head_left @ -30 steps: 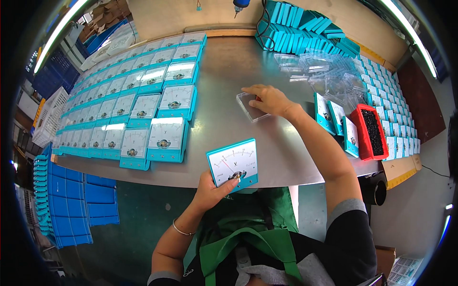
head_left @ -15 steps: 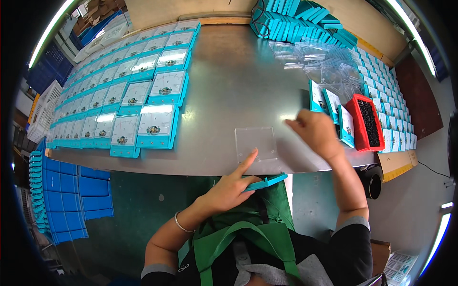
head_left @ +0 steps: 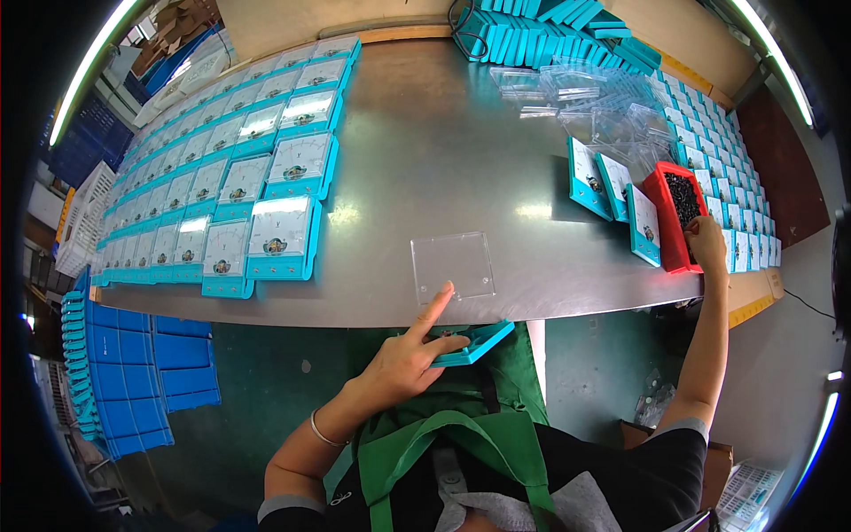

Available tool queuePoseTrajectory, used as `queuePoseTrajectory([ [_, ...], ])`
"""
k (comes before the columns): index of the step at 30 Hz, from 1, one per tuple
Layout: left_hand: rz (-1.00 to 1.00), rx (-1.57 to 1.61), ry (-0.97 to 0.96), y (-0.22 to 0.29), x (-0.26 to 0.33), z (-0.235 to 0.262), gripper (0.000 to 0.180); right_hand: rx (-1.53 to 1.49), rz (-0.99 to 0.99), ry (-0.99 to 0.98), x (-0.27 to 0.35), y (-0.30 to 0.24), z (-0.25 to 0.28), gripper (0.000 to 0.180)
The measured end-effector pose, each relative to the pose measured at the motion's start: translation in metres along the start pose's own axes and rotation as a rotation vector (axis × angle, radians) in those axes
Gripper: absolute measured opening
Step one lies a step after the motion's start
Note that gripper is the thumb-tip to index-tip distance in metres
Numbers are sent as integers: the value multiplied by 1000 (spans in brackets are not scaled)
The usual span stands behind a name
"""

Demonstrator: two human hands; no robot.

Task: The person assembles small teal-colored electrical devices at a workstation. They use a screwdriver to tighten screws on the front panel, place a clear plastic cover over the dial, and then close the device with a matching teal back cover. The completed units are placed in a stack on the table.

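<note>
At the table's front edge my left hand (head_left: pixel 397 363) holds a teal panel-meter housing (head_left: pixel 486 342) tilted between thumb and fingers. Its index finger reaches out to the near edge of a clear plastic cover (head_left: pixel 454 259) lying on the metal tabletop. Over at the right, my right hand (head_left: pixel 706 243) dips its bent fingertips into the near part of a red bin (head_left: pixel 661 209) filled with small black parts (head_left: pixel 683 197). Whatever those fingertips pinch, if anything, is hidden.
Three teal-and-white meters (head_left: pixel 617 184) lean beside the bin. Behind them are piled clear covers (head_left: pixel 603 97) and stacked teal housings (head_left: pixel 541 40). Rows of meters (head_left: pixel 282 232) fill the table's left side; smaller rows (head_left: pixel 743 217) stand at far right. Blue crates (head_left: pixel 133 368) are at lower left.
My right hand has moved right, from above the table beside the leaning meters to the red bin. My left hand still holds the housing, now tilted more to show its inside.
</note>
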State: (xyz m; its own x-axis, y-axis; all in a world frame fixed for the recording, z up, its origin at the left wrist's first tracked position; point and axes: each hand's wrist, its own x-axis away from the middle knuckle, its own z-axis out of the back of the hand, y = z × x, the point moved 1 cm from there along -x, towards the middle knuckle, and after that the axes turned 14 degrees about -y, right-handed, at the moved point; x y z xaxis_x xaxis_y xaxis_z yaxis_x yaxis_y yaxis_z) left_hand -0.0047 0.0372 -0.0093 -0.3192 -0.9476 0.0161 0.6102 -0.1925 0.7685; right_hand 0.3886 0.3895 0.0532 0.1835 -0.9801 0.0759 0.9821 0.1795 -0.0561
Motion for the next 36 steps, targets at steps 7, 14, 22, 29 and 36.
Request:
queuePoseTrajectory([
  [7, 65, 49, -12, -2, 5, 4, 27, -453, 575, 261, 52, -107, 19, 12],
  [14, 57, 69, -27, -7, 5, 5, 29, -632, 1108, -398, 131, -263, -23, 19],
  [22, 12, 56, 15, -13, 7, 0, 31, -443, 1149, -322, 139, -292, -46, 15],
  [29, 37, 84, -15, -14, 7, -1, 29, -387, 1161, -333, 142, -296, -44, 13],
  [36, -37, 68, 22, -16, 8, -4, 30, -223, 1109, -509, 129, -307, -41, 16],
])
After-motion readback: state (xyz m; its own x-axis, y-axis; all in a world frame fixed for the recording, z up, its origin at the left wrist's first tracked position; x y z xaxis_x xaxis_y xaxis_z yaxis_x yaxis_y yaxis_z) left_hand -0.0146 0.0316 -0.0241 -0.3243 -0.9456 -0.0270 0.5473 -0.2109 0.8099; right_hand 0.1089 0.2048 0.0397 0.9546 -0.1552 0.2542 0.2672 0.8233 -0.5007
